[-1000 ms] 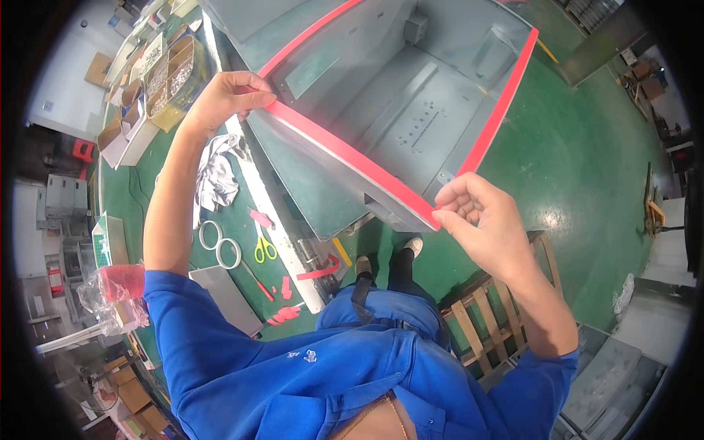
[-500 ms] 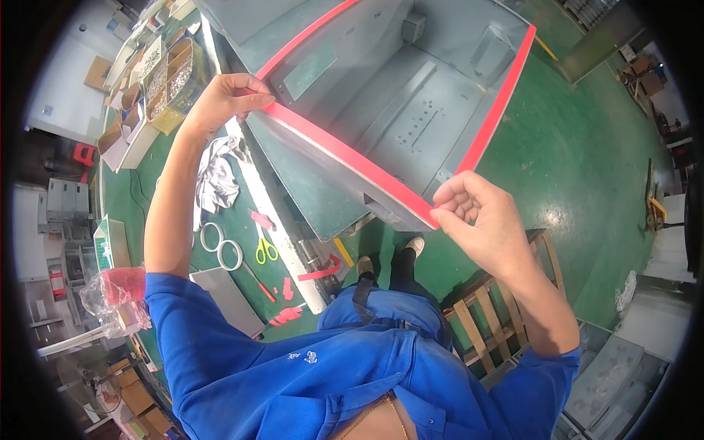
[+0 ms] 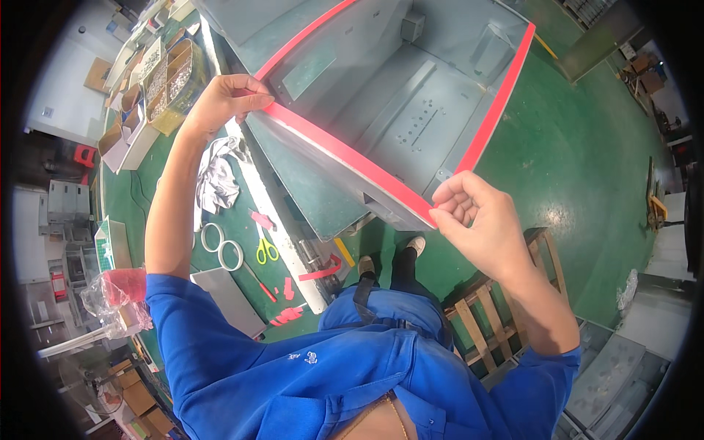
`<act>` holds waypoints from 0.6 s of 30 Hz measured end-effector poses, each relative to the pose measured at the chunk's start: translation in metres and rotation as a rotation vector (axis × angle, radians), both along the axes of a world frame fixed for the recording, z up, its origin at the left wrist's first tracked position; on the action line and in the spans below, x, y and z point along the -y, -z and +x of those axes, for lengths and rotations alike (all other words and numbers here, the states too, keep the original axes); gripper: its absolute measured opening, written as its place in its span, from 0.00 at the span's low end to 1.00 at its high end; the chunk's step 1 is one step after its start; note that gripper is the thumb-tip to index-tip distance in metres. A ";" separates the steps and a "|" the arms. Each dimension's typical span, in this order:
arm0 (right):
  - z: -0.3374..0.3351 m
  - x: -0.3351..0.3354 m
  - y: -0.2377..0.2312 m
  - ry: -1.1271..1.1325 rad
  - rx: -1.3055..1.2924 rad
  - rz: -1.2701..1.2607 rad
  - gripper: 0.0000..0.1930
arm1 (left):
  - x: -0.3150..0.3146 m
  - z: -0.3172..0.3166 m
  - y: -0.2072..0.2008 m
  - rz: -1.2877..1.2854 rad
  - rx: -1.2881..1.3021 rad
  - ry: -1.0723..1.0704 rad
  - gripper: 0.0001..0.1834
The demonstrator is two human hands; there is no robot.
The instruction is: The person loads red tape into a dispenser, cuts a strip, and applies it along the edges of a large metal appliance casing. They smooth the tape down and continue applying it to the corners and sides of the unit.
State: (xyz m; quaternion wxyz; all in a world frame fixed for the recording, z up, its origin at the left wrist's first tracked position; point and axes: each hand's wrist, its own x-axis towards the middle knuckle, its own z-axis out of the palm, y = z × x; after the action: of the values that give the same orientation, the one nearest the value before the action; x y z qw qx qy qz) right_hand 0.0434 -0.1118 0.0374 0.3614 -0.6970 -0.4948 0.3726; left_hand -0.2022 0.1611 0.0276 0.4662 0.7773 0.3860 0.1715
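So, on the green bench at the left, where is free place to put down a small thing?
Bare green shows between the scissors and the grey metal plate, and below the crumpled rag. Near the tape rings and red scraps it is crowded; the top-left holds cardboard boxes.

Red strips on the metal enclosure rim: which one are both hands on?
The near-edge red strip: left hand and right hand pinch its ends; the other edges' strips go untouched.

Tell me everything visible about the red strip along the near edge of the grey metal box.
The red strip is a long, narrow, flat band, seemingly tape or rubber, lying along the near top rim of the open grey sheet-metal box. It runs from the left hand, whose fingers pinch its far end at one corner, to the right hand, whose fingertips press its other end at the next corner. Matching red strips line two other rims.
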 end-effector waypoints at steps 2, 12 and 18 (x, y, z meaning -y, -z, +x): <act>-0.002 0.001 0.000 -0.007 0.052 0.040 0.07 | -0.002 -0.001 0.000 -0.020 0.004 0.002 0.08; -0.009 0.025 0.024 0.058 0.295 0.499 0.10 | -0.002 0.001 0.001 0.002 -0.048 -0.026 0.05; 0.001 0.028 0.042 -0.002 0.494 0.720 0.11 | -0.003 0.000 0.000 -0.031 -0.045 -0.039 0.05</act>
State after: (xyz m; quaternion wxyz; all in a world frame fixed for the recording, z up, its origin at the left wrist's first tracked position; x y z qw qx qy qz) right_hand 0.0446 -0.1402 -0.0045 0.4515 -0.5943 -0.6655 -0.0011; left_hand -0.2019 0.1641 0.0272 0.4658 0.7660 0.4142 0.1572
